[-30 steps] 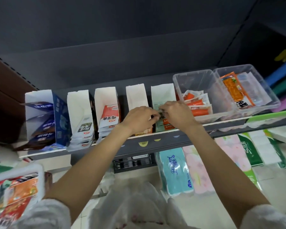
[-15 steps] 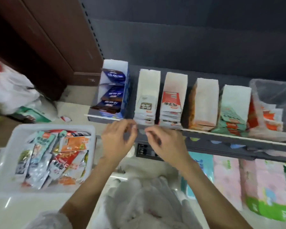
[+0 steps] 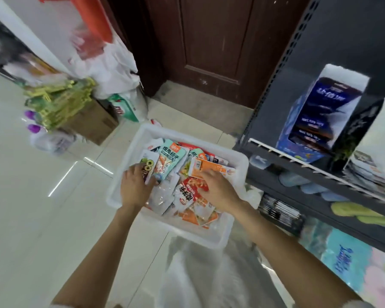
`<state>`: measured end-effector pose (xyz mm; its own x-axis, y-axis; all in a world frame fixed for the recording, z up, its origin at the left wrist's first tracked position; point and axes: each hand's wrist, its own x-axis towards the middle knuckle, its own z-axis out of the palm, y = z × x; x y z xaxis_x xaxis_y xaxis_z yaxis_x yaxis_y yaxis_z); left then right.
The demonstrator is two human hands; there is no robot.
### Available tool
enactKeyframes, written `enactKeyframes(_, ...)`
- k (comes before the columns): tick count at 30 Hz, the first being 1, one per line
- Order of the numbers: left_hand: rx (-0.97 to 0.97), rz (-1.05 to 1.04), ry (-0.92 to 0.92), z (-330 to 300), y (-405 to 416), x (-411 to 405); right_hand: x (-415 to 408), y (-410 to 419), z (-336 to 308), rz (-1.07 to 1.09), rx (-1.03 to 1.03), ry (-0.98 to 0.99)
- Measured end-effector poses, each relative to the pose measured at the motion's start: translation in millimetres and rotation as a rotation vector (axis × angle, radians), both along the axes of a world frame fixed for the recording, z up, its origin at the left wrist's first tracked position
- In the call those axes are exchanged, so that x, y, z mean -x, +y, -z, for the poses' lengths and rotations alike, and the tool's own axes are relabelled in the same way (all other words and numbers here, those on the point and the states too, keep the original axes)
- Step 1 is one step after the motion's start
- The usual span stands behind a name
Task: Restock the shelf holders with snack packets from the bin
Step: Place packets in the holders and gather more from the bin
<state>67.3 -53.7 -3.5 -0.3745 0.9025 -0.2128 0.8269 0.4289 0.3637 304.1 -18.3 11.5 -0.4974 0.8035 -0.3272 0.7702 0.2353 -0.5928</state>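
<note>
Your left hand [image 3: 135, 189] has its fingers curled round a black-and-white packet [image 3: 148, 168] at the near left of the white bin [image 3: 236, 158]. Your right hand [image 3: 218, 190] pinches an orange packet [image 3: 210, 168] lying on the heap. The bin stands on the floor, just left of the dark shelf [image 3: 320, 174] carrying a blue holder [image 3: 315, 121].

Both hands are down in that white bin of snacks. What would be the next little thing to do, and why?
Probably lift the orange packet out with the right hand: its fingers already lie on it, atop the pile in the bin.
</note>
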Motion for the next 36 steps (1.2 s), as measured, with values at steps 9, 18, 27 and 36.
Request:
enactKeyframes(9, 0.091, 0.039, -0.076, 36.7, 23.8, 18.5, 99.0, 51.6, 33.6, 0.324, 0.138, -0.032)
enactKeyframes(18, -0.04, 0.12, -0.24, 42.8, 16.9, 27.2, 122.1, 69.1, 36.9, 0.636, 0.149, 0.012)
enactKeyframes(27, 0.149, 0.141, -0.345, 43.9, 26.6, 6.6, 88.9, 39.2, 24.0, 0.533, 0.104, -0.028)
enactKeyframes(36, 0.089, 0.218, -0.489, 28.1, 24.6, -27.6, 47.2, 5.3, 5.2, 1.174, 0.472, 0.529)
